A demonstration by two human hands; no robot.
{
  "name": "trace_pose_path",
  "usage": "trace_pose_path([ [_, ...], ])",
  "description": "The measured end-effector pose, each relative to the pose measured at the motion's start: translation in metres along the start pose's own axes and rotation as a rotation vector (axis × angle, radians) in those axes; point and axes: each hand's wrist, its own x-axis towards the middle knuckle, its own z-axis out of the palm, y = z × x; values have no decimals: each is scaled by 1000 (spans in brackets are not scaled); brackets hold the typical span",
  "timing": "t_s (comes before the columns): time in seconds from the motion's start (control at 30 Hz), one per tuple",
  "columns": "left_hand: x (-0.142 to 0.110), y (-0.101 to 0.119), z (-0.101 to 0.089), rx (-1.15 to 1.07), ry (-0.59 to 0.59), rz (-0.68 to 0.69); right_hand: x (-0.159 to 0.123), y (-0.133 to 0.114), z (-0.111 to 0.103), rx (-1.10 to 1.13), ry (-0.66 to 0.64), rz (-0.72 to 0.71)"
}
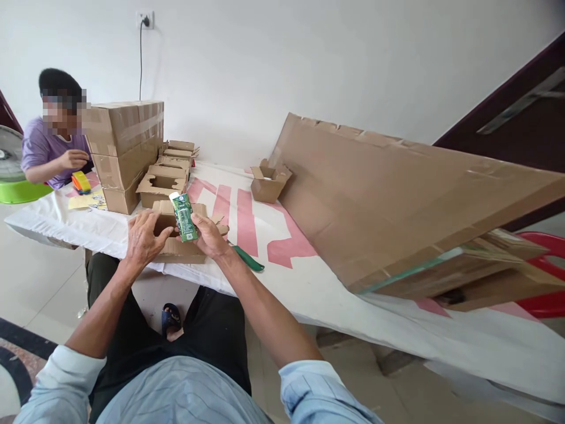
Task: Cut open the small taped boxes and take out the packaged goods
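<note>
My right hand (210, 235) is closed on a small green printed carton (184, 217) with a white top end, tilted above an open cardboard box (180, 254). The box stands at the table's front edge, its flaps folded outward. Over the left side of that box lies my left hand (148, 235), fingers apart and thumb stretched toward the carton; it holds nothing that I can see. Just right of the box is a green curved handle (248, 258), its other end hidden by my right hand and the box.
Taped boxes (128, 141) are stacked at left, beside a row of open boxes (163, 181). A smaller open box (268, 182) touches a big leaning cardboard sheet (397, 200) on the right. Across the table sits a person (55, 141) near an orange-and-yellow object (81, 182).
</note>
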Motion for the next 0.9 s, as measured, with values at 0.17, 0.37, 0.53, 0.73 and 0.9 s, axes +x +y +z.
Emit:
trace_pose_path([
  [0.17, 15, 14, 9, -571, -206, -124, -4, 7, 16, 62, -5, -44],
  [0.37, 32, 9, 21, -688, -161, -148, 2, 5, 23, -43, 26, -58],
  [0.53, 54, 2, 29, -820, -164, -184, 16, 4, 22, -128, 83, -131],
  [0.73, 74, -10, 21, -808, -451, -294, 37, 1, 15, -243, 156, -111],
  [0.9, 82, -23, 24, -812, -499, -399, 50, 0, 13, -319, 162, -31],
])
